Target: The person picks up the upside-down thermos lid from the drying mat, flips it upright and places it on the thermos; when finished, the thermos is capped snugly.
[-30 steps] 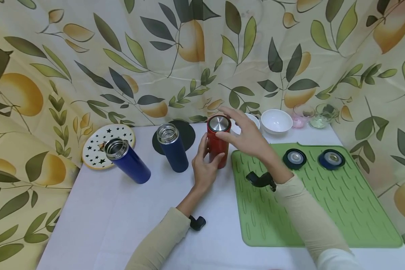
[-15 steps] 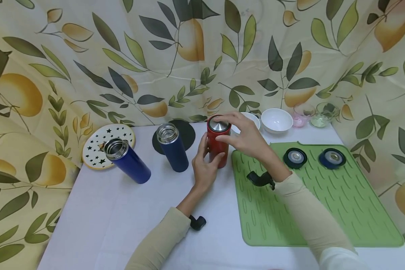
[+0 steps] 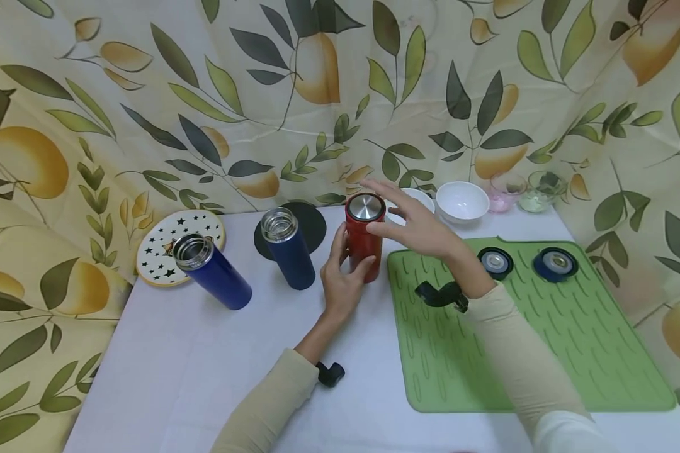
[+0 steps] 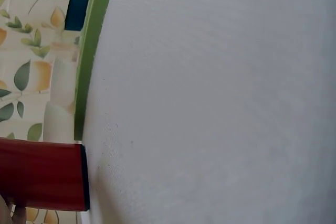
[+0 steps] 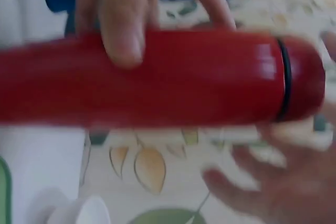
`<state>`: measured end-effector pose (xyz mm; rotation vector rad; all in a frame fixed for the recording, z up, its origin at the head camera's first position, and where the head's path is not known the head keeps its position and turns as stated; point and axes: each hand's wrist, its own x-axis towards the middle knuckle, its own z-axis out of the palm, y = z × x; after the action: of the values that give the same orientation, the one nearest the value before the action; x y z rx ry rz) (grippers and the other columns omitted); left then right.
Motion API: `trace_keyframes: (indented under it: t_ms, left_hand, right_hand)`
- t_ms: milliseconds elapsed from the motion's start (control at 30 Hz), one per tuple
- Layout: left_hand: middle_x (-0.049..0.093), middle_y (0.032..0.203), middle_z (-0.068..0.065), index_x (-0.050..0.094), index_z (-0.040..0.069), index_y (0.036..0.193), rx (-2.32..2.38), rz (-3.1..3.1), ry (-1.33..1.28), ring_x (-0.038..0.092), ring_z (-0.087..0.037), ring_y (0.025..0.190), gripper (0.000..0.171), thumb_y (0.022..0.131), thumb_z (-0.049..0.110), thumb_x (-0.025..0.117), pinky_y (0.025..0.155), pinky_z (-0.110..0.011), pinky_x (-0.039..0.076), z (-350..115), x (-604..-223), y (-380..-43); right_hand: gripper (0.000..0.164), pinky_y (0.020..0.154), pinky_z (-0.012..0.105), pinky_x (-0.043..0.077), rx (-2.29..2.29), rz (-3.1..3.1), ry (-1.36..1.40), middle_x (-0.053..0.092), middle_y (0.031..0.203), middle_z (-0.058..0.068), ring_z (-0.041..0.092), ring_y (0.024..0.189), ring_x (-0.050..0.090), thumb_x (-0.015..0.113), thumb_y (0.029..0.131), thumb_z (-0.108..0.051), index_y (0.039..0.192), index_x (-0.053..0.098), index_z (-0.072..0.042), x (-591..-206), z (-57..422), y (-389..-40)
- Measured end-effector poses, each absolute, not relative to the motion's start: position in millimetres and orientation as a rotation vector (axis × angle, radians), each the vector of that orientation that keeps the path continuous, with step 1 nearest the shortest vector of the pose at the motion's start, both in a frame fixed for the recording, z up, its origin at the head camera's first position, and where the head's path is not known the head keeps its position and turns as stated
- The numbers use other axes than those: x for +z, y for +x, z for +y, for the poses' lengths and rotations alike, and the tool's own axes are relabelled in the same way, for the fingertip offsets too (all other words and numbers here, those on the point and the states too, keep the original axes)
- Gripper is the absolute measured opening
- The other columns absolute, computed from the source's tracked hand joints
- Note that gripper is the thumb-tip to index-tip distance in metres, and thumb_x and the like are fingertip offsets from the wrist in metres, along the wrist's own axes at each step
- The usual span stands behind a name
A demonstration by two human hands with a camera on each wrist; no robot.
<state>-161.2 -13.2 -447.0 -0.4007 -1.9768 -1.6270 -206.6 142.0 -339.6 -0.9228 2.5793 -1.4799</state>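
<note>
A red thermos flask with a steel-topped lid stands upright on the table. My left hand grips its body, thumb on one side and fingers on the other. My right hand is beside the lid with fingers spread. In the right wrist view, the right hand's fingers look loose and blurred near the capped end of the red flask. The left wrist view shows the red flask's base at lower left. Two uncapped blue flasks stand to the left.
A green mat lies on the right, bearing two dark lids. Behind are white bowls and pink and green glass cups. A star-patterned round board and a black disc lie at the back left.
Half a second ago the right fingers lay over the lid's top; now they are lifted off and spread beside it. The left hand and red flask have stayed in place.
</note>
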Motion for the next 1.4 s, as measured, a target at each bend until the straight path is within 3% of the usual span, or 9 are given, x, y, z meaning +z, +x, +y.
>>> trace_keyframes:
  t_ms: [200, 433, 533, 667, 800, 1033, 1233, 1400]
  left_hand:
    - [0.053, 0.127, -0.015, 0.035, 0.006, 0.141, -1.644, -1.977, -0.413, 0.054, -0.025, 0.113, 0.076, 0.075, -0.002, 0.073, 0.091, -0.045, 0.045, -14.7, -446.5, -160.1]
    - [0.051, 0.131, -0.014, 0.035, 0.009, 0.141, -1.661, -1.976, -0.404, 0.052, -0.027, 0.115, 0.075, 0.077, -0.001, 0.072, 0.092, -0.047, 0.044, -13.4, -445.6, -159.6]
    - [0.051, 0.130, -0.014, 0.035, 0.009, 0.141, -1.665, -1.977, -0.399, 0.052, -0.025, 0.116, 0.075, 0.076, -0.001, 0.072, 0.092, -0.046, 0.044, -13.6, -444.9, -159.4]
    - [0.053, 0.129, -0.013, 0.034, 0.009, 0.141, -1.655, -1.988, -0.396, 0.053, -0.024, 0.115, 0.076, 0.076, -0.002, 0.072, 0.093, -0.044, 0.044, -14.6, -444.2, -159.8]
    - [0.053, 0.129, -0.014, 0.034, 0.007, 0.141, -1.657, -1.993, -0.408, 0.053, -0.025, 0.115, 0.076, 0.076, -0.002, 0.072, 0.092, -0.044, 0.045, -15.0, -444.5, -160.0]
    - [0.052, 0.130, -0.004, 0.031, 0.019, 0.144, -1.648, -2.003, -0.415, 0.053, -0.017, 0.114, 0.078, 0.078, 0.007, 0.073, 0.093, -0.036, 0.045, -13.1, -463.6, -168.9]
    - [0.053, 0.129, -0.014, 0.034, 0.004, 0.141, -1.616, -1.963, -0.393, 0.055, -0.024, 0.111, 0.077, 0.075, -0.002, 0.073, 0.091, -0.045, 0.046, -7.9, -443.3, -156.9]
    - [0.053, 0.128, -0.014, 0.034, 0.005, 0.141, -1.591, -1.944, -0.353, 0.055, -0.022, 0.111, 0.078, 0.074, -0.003, 0.074, 0.090, -0.045, 0.046, -3.5, -442.2, -155.1]
  right_hand:
    - [0.048, 0.097, 0.050, 0.038, -1.443, 2.352, -1.089, 0.044, 0.138, 0.008, 0.025, 0.125, 0.040, 0.059, 0.088, -0.004, 0.134, 0.047, -0.007, -327.4, 148.0, -208.8]
    - [0.052, 0.097, 0.044, 0.040, -1.472, 2.778, -0.977, 0.051, 0.130, -0.003, 0.015, 0.119, 0.044, 0.073, 0.079, -0.012, 0.127, 0.056, -0.022, -353.1, 133.8, -203.6]
    - [0.054, 0.095, 0.043, 0.040, -1.475, 2.924, -0.906, 0.054, 0.128, -0.001, 0.016, 0.117, 0.046, 0.077, 0.075, -0.013, 0.124, 0.058, -0.023, -357.7, 126.5, -198.5]
    - [0.054, 0.094, 0.043, 0.040, -1.472, 2.953, -0.871, 0.054, 0.127, 0.001, 0.017, 0.116, 0.046, 0.077, 0.075, -0.014, 0.124, 0.058, -0.022, -358.0, 123.1, -196.2]
    - [0.051, 0.098, 0.046, 0.037, -1.503, 2.739, -0.941, 0.048, 0.131, 0.000, 0.017, 0.120, 0.042, 0.071, 0.081, -0.012, 0.129, 0.053, -0.018, -347.2, 130.4, -197.6]
    - [0.048, 0.095, 0.044, 0.042, -1.477, 2.444, -1.094, 0.042, 0.139, 0.010, 0.022, 0.125, 0.039, 0.061, 0.088, -0.004, 0.134, 0.047, -0.007, -326.9, 142.8, -199.9]
    - [0.047, 0.098, 0.043, 0.039, -1.572, 2.513, -1.062, 0.046, 0.136, 0.009, 0.021, 0.125, 0.040, 0.065, 0.084, -0.004, 0.129, 0.053, -0.006, -333.2, 138.8, -196.3]
    - [0.046, 0.103, 0.046, 0.032, -1.620, 2.593, -1.004, 0.051, 0.132, 0.010, 0.021, 0.126, 0.041, 0.069, 0.081, -0.006, 0.125, 0.057, -0.005, -335.5, 134.9, -192.1]
